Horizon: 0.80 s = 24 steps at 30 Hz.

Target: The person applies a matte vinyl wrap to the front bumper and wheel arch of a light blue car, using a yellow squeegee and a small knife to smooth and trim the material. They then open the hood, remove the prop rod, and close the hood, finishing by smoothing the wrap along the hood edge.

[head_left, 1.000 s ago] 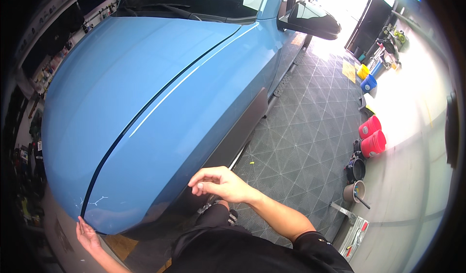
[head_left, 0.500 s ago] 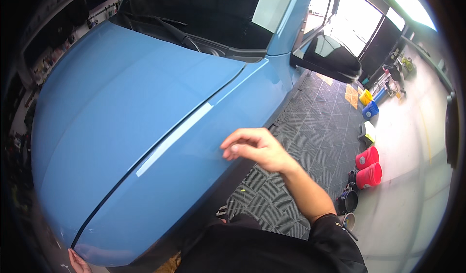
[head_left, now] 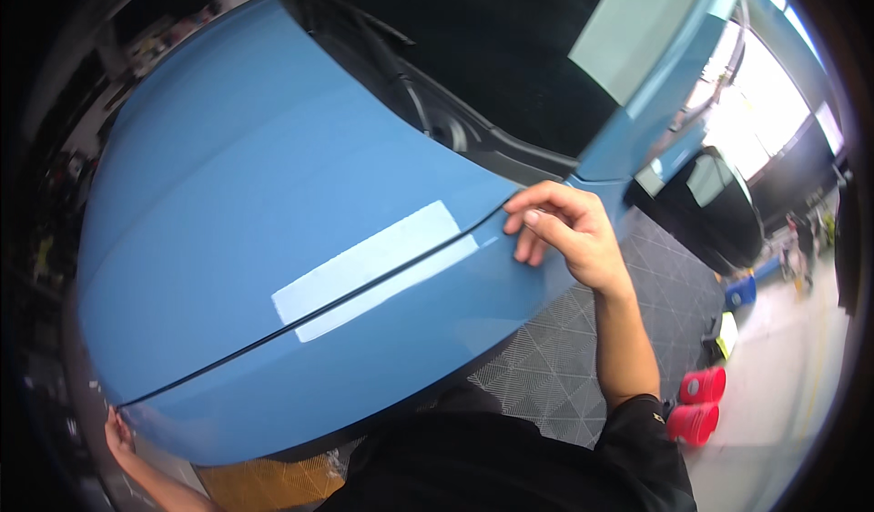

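The blue car's hood (head_left: 218,193) and fender (head_left: 382,375) meet along a narrow black seam (head_left: 237,355); whether a strip lies in it cannot be told. At the seam's front end, far left, my left hand (head_left: 118,432) has its fingers drawn together at the edge; anything between them is too small to make out. My right hand (head_left: 578,230) hovers at or touches the seam's rear end near the windshield base. Its fingers are bent but apart, the thumb separate, with nothing visible in them. A pale bright patch (head_left: 364,262) spans the seam, looking like a light's reflection.
Wiper arms (head_left: 391,61) lie below the dark windshield (head_left: 482,48). The side mirror (head_left: 706,212) juts out on the right. Red buckets (head_left: 696,421) and a blue bucket (head_left: 740,292) stand along the wall, on the far side of the grey tiled floor (head_left: 546,357).
My right hand has moved from beside the fender up to the rear end of the seam. My left hand stays at the front end. The view has turned and come closer to the hood.
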Tool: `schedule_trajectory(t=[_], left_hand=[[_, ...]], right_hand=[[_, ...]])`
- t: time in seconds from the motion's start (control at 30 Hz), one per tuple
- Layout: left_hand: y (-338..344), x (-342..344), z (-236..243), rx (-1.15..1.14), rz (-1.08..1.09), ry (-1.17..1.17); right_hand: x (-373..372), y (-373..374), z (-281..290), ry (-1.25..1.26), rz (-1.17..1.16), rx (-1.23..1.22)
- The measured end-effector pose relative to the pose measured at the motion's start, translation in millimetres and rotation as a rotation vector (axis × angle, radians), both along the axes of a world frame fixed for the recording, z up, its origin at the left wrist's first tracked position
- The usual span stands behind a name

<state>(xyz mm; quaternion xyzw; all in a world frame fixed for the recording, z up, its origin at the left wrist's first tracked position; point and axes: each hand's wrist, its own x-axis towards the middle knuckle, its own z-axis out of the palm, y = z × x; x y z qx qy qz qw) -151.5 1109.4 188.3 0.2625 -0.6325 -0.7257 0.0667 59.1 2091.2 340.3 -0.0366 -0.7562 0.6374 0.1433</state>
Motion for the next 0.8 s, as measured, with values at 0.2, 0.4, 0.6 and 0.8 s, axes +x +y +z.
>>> schedule_trajectory(t=[0.2, 0.4, 0.6, 0.8], left_hand=[[14.6, 9.0, 6.3, 0.003, 0.243, 0.046], [93.0, 33.4, 13.4, 0.232, 0.037, 0.256], [130.0, 40.8, 29.0, 0.338, 0.015, 0.193], [122.1, 57.8, 11.8, 0.252, -0.245, 0.178]], right_hand=[[-1.9, 8.2, -6.0, -0.094, 0.021, 0.139], [-3.4, 25.7, -34.3, 0.0, -0.264, 0.249], [-5.7, 78.3, -44.8, 0.066, -0.489, 0.202], [4.4, 163.0, -101.0, 0.303, -0.585, 0.418]])
